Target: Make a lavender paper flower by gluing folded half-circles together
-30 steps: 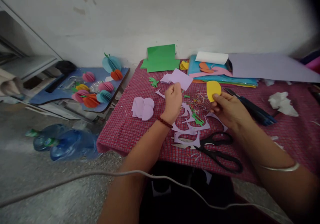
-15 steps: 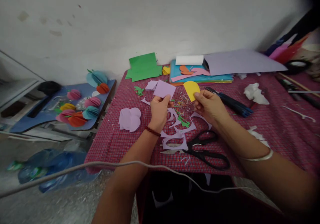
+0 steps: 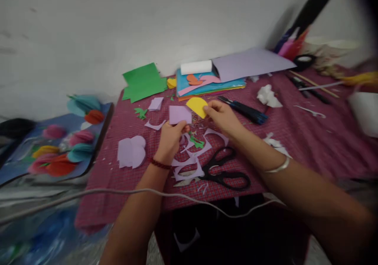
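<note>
My left hand [image 3: 173,136] pinches a purple paper piece [image 3: 179,114] by its lower edge, over the table. Between the thumb and fingers of my right hand [image 3: 220,115] is a yellow half-round paper piece [image 3: 197,106], its left end close to the purple paper's upper right corner. Below both hands lie purple paper offcuts [image 3: 191,154] and a green scrap [image 3: 196,141]. Black-handled scissors [image 3: 226,178] rest nearer the front edge, their blades partly under an offcut. Left of my left hand sit cut purple rounded pieces [image 3: 132,151], and a small purple stack [image 3: 155,104] lies farther back.
Green paper sheets [image 3: 144,82], a white roll [image 3: 196,67] and a large purple sheet [image 3: 251,64] lie along the wall. A blue-black cutter [image 3: 248,111] and crumpled tissue [image 3: 268,96] are to the right. Paper fruits [image 3: 81,152] stand on a blue stool [image 3: 103,125]. A cable [image 3: 174,195] crosses in front.
The camera view has turned right, so the table appears shifted left. My right hand has brought the yellow piece closer to the purple paper and tilted it.
</note>
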Demonstrator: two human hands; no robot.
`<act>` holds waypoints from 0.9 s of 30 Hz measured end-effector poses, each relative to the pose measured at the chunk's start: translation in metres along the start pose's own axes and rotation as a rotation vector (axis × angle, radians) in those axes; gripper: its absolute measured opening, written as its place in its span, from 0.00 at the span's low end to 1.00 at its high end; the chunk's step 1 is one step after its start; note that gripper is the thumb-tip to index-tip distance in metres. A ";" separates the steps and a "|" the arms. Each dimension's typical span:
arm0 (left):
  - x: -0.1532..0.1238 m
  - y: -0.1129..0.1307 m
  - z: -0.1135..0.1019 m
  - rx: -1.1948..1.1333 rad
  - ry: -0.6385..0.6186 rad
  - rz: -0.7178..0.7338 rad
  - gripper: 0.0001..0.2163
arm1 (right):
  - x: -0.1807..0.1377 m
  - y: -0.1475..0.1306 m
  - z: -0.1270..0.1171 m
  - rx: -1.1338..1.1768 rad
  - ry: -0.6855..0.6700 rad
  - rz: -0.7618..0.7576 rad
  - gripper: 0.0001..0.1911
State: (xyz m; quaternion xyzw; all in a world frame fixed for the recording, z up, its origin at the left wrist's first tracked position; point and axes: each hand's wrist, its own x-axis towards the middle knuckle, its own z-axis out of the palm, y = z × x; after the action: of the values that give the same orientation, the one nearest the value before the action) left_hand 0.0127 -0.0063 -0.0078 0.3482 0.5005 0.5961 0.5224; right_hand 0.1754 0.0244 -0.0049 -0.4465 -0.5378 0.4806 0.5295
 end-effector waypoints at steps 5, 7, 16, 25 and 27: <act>0.002 -0.005 0.003 -0.065 -0.046 -0.035 0.15 | 0.006 -0.005 -0.007 -0.045 -0.111 -0.081 0.12; 0.001 -0.007 0.004 -0.068 -0.068 -0.063 0.14 | 0.005 -0.007 -0.007 -0.097 -0.150 -0.126 0.12; -0.015 0.000 0.014 -0.056 -0.206 -0.206 0.12 | -0.001 -0.007 -0.002 -0.312 -0.285 -0.211 0.07; -0.012 0.000 0.012 -0.108 -0.185 -0.194 0.12 | 0.002 -0.008 -0.003 -0.237 -0.261 -0.138 0.06; -0.012 -0.001 0.013 -0.113 -0.178 -0.185 0.12 | 0.002 -0.008 -0.003 -0.246 -0.284 -0.134 0.06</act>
State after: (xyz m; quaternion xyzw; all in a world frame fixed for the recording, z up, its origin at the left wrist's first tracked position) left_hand 0.0274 -0.0150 -0.0045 0.3222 0.4476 0.5395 0.6362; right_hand 0.1785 0.0256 0.0028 -0.3987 -0.6902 0.4333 0.4207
